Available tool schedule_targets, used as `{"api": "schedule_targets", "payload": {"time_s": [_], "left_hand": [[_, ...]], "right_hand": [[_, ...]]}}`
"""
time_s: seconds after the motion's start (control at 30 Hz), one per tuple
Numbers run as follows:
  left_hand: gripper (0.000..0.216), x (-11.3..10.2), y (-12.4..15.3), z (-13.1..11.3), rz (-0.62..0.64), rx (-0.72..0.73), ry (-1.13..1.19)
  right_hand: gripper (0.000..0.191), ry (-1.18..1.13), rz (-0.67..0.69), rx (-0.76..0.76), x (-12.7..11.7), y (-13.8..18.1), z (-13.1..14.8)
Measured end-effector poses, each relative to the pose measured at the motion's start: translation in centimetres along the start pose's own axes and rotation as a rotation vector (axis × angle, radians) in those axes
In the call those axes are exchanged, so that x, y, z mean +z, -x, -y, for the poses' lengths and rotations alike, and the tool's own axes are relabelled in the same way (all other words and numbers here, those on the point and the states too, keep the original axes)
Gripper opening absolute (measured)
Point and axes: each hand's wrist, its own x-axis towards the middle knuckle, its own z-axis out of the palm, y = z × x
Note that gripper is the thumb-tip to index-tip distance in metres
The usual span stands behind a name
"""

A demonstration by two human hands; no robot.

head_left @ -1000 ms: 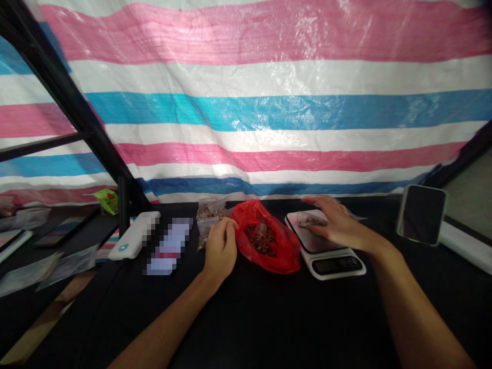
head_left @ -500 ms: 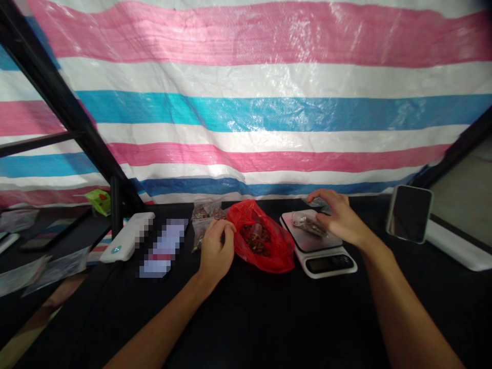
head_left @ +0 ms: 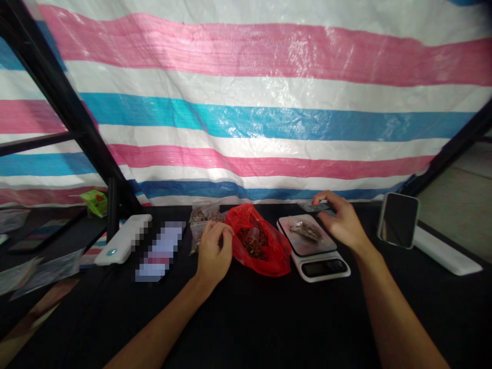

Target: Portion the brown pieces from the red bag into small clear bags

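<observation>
A red plastic bag [head_left: 269, 256] lies open on the black table with brown pieces inside. My left hand [head_left: 212, 252] is curled at its left rim and pinches the edge. To the right stands a white digital scale [head_left: 323, 267], and a small clear packet [head_left: 305, 228] of brown bits lies on its platform. My right hand [head_left: 343, 221] hovers over the scale's far right corner. Its thumb and fingers are closed on another flat clear packet [head_left: 312, 206] just behind the scale.
Filled clear bags [head_left: 200, 216] lie behind my left hand. A white power bank [head_left: 122, 240] and a blurred-out item [head_left: 159, 251] sit left. A green packet [head_left: 94, 202] lies by the black frame post [head_left: 111, 207]. A dark-screened device [head_left: 398, 220] and a white bar [head_left: 446, 251] stand right. A striped tarp hangs behind.
My right hand has come off the packet on the scale and moved back to the packet behind it. My left hand has stayed at the red bag's rim.
</observation>
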Motion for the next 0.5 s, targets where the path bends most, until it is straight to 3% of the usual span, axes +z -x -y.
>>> {"api": "schedule_targets", "payload": {"time_s": [0.27,0.33,0.5], "left_hand": [[0.029,0.04,-0.14,0.32,0.006,-0.031,-0.058],[0.029,0.11,-0.08,0.17,0.045,-0.045,-0.024],[0.029,0.23,0.15,-0.18,0.097,-0.031,-0.011]], "right_hand": [[0.016,-0.056,-0.110,0.012,-0.03,0.25,-0.08],[0.023,-0.121,-0.020,0.054,0.02,0.26,-0.23],[0.051,-0.191,0.352,0.142,0.80,0.72,-0.30]]}}
